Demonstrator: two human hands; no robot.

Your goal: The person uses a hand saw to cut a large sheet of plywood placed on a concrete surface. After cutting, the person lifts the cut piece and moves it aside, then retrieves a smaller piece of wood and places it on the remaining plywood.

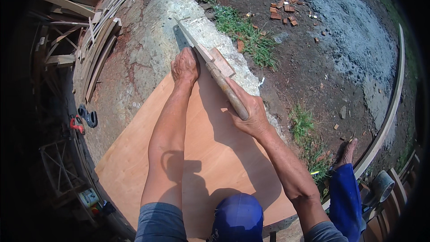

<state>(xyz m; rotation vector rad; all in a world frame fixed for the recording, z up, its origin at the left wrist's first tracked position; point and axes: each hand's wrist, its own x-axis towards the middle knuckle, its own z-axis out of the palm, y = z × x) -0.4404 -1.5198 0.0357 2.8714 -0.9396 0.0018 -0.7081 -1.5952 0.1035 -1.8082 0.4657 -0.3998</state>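
Note:
A large sheet of reddish plywood (215, 152) lies under both arms, its narrow far end pointing away from me. My left hand (184, 66) is closed at that end, on the sheet's left edge. In my right hand (251, 110) is the worn wooden handle of a machete-like tool (229, 90). Its long, narrow blade tapers away from me and passes just right of my left hand. I see the blade nearly edge-on, so its exact shape is hidden. Beneath it, a pinkish wood block (222, 62) sits beside the sheet's far end.
Curved wooden strips (101, 58) are piled at the left, near a red-and-dark tool (77, 124). Broken brick-coloured pieces (286, 9) and grass tufts (246, 36) lie beyond. A long curved strip (389, 116) bends along the right. A blue trouser leg (346, 192) with a bare foot is lower right.

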